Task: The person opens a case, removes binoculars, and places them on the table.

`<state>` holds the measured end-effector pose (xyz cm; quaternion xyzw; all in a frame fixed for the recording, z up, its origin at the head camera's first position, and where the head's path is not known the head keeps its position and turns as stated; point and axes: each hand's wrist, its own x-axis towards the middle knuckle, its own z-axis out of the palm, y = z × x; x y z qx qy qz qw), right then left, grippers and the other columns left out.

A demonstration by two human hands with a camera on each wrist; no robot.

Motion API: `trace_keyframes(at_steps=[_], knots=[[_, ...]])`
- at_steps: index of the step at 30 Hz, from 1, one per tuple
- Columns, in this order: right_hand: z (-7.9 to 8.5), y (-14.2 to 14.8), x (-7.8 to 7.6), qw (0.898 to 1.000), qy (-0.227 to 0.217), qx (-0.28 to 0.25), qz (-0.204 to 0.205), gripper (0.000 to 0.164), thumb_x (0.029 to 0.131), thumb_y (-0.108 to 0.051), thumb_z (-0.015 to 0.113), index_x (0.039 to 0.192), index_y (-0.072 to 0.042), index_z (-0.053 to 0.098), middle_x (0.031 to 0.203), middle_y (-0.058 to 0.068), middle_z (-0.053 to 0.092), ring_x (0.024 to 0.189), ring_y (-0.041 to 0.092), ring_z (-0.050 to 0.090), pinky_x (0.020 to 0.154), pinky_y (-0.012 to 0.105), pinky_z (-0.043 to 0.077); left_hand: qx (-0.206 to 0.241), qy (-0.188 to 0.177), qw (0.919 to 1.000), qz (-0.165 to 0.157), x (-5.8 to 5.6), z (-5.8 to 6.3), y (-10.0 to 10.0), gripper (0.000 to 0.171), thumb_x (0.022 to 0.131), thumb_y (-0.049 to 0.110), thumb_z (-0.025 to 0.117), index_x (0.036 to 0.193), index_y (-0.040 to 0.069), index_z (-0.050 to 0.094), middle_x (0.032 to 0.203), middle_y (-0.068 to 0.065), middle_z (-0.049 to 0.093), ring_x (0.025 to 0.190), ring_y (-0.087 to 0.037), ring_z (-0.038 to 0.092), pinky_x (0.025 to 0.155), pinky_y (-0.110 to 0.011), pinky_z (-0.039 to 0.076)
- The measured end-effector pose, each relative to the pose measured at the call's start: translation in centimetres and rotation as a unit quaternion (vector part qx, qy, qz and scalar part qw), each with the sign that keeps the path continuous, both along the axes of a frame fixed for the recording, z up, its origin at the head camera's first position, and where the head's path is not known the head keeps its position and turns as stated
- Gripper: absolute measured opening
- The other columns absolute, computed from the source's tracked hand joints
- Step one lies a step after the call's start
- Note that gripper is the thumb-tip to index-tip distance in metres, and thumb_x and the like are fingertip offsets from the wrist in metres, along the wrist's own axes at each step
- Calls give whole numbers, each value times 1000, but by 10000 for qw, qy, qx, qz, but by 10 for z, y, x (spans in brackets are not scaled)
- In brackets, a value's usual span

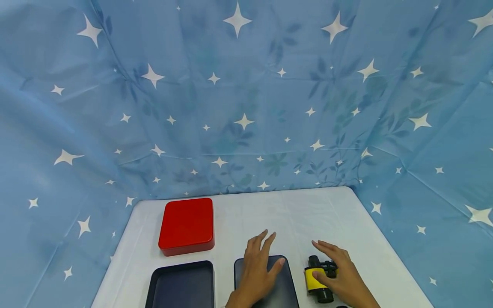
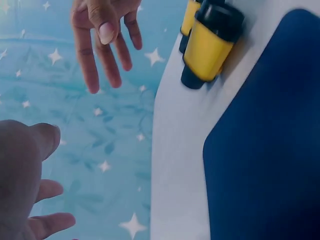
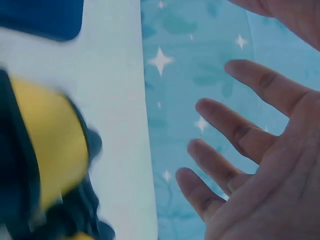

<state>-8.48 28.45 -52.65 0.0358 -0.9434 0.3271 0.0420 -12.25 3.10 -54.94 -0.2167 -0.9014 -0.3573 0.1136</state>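
Note:
Yellow and black binoculars (image 1: 313, 280) lie on the white table, toward the front right. My right hand (image 1: 344, 276) hovers over their right side, fingers spread and thumb apart, and hides part of them. In the right wrist view, the palm and fingers (image 3: 250, 135) hold nothing, with the binoculars (image 3: 50, 145) at the left. Above a dark rectangular tray (image 1: 283, 295) is my left hand (image 1: 256, 273), its fingers loosely extended and nothing in them. The left wrist view has the binoculars (image 2: 207, 52) standing out beside the dark tray (image 2: 270, 135).
Left of the left hand sits another dark tray with a raised rim (image 1: 211, 282). Behind it, a red square box (image 1: 187, 223) stands near the table's far left corner. Blue star-patterned cloth (image 1: 246, 98) hangs round the white table (image 1: 300, 214).

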Motion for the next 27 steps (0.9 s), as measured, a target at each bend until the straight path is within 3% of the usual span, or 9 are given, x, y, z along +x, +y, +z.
trace_keyframes(at_steps=[7,17,22,27], knots=[[-11,-37,-15,9992,-51,-292,286,82,77,-60,77,149,-45,39,156,-1,41,142,32,31,98,73,39,-637,40,9974,328,0,9,-33,60,104,55,36,157,30,28,167,-1,18,150,-35,23,107,-61,34],[-14,-86,-29,9979,67,-397,515,91,78,-69,69,155,-37,33,162,2,34,150,40,18,103,80,25,-1094,383,9903,762,2,7,-71,63,102,55,41,156,24,33,168,-4,15,152,-39,20,112,-66,29],[-16,-106,-34,9960,286,-371,764,84,86,-62,65,157,-33,30,162,2,33,149,42,20,103,81,23,-1229,72,9885,878,3,6,-88,64,102,58,38,156,24,34,168,-7,15,154,-38,12,117,-65,22],[-18,-127,-38,9931,284,-405,1063,78,91,-60,59,157,-33,29,162,4,34,148,43,24,104,80,23,-1214,-82,9872,1028,4,1,-102,64,101,59,40,154,22,40,167,-11,19,152,-41,16,115,-67,22]])
